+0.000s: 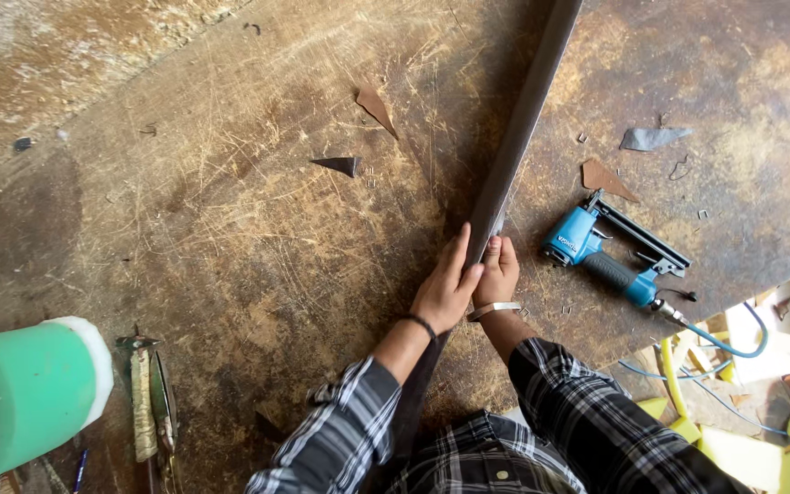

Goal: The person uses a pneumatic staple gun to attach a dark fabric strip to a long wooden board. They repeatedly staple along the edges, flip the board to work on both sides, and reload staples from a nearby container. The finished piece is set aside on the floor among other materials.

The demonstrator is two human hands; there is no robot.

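Note:
A long dark strip wrapped in grey-brown material (523, 119) stands on edge across the scratched wooden workbench (258, 238), running from my body to the far edge. My left hand (447, 288) lies flat against the strip's left face, fingers stretched along it. On the other side, my right hand (497, 273) presses against the strip with curled fingers, a metal bangle on its wrist. Both hands clamp the strip between them near its lower part. A blue pneumatic stapler (610, 252) lies on the bench just right of my right hand.
A thin hose (733, 348) runs from the stapler off the bench's right edge, above yellow scraps on the floor. Several small offcuts (375, 105) lie scattered on the bench. A green foam roll (29, 398) and old scissors (153, 402) sit at the lower left.

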